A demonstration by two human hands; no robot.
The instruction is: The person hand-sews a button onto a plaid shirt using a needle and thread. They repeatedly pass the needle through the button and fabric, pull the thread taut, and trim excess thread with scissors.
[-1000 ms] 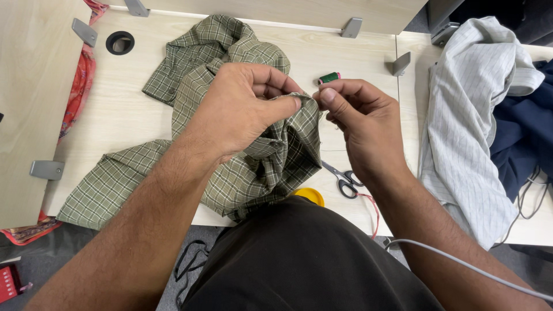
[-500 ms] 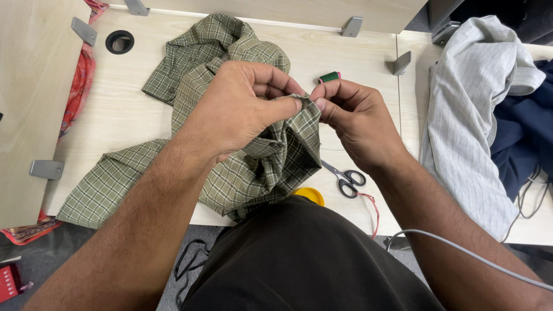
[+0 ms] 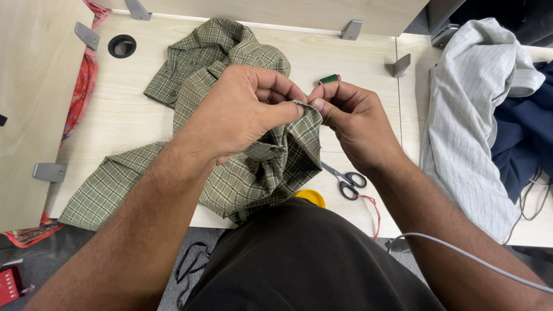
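A green checked shirt (image 3: 230,173) lies bunched on the pale wooden desk (image 3: 127,115). My left hand (image 3: 242,109) pinches a raised fold of its cloth between thumb and fingers. My right hand (image 3: 351,118) meets it at the same fold, thumb and forefinger pressed together on the cloth's edge. Whether a needle sits between those fingertips is too small to tell. A thin thread runs across the desk just right of the shirt. Behind my right hand lies a green thread spool (image 3: 329,78).
Small black-handled scissors (image 3: 345,181) lie by the desk's near edge, with a yellow round object (image 3: 311,197) half hidden beside them. A pale striped shirt (image 3: 478,115) and dark blue cloth (image 3: 527,132) pile at the right. Red patterned fabric (image 3: 80,86) hangs at the left. A grey cable (image 3: 461,259) crosses my right forearm.
My right hand has moved left and closed in on the fold held by my left hand. The left hand and shirt have hardly shifted.
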